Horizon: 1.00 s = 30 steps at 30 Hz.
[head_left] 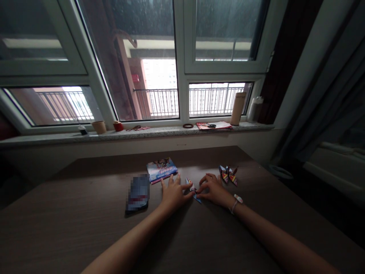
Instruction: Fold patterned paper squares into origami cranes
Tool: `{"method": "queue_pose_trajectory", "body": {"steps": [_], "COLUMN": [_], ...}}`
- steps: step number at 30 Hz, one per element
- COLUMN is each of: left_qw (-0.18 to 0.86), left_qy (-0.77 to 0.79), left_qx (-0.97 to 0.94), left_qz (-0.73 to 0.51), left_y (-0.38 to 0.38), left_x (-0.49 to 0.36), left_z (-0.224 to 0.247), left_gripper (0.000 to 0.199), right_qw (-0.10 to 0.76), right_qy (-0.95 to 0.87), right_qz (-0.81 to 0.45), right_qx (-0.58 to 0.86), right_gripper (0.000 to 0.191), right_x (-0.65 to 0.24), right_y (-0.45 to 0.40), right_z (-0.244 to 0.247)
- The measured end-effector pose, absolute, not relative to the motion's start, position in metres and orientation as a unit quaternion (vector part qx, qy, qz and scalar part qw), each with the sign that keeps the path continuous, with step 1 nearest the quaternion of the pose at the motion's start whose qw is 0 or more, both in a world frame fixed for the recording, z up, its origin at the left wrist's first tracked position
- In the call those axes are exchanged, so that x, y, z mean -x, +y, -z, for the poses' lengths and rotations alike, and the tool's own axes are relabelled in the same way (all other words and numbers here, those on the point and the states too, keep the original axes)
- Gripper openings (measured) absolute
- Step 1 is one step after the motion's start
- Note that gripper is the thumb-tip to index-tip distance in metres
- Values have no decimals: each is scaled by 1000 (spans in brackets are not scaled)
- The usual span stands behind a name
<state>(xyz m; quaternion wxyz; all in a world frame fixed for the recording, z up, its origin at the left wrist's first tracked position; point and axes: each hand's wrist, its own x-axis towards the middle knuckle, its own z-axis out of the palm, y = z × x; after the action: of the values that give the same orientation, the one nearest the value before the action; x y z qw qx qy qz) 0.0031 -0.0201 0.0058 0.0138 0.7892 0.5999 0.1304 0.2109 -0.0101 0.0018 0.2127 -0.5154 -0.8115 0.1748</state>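
Note:
A small folded piece of colourful paper (190, 183) lies on the brown table between my hands. My left hand (174, 192) has its thumb and index finger on the paper's left side, its other fingers spread towards a stack of printed sheets (162, 169). From the right, my right hand (213, 187) pinches the paper's edge with curled fingers; a bracelet is on that wrist. Just beyond my right hand stand folded paper pieces (232, 177) with pointed tips. A dark, pixelated flat object (138, 193) rests left of my left hand.
Behind the brown table (94, 182) runs a stone windowsill (165, 132). On it are a tan bottle (238, 109), a white bottle (254, 109), scissors (211, 126) on papers, a dark ring (188, 126), a red spool (118, 126) and a paper cup (99, 127).

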Motion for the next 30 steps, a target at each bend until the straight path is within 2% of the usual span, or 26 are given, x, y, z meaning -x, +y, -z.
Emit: {"method": "queue_pose_trajectory", "body": {"steps": [23, 30], "left_qw": [-8, 19], "left_qy": [615, 629], "left_qx": [-779, -769], "left_qz": [-123, -111], "left_y": [-13, -13], "left_x": [3, 4], "left_z": [-3, -6], "left_gripper": [65, 69], "right_qw": [213, 212], "right_qy": [-815, -816], "right_qz": [-170, -171], "right_qx": [512, 510], "right_gripper": [25, 26], "right_x": [-212, -213], "right_y": [-9, -10], "right_z": [0, -1]}}
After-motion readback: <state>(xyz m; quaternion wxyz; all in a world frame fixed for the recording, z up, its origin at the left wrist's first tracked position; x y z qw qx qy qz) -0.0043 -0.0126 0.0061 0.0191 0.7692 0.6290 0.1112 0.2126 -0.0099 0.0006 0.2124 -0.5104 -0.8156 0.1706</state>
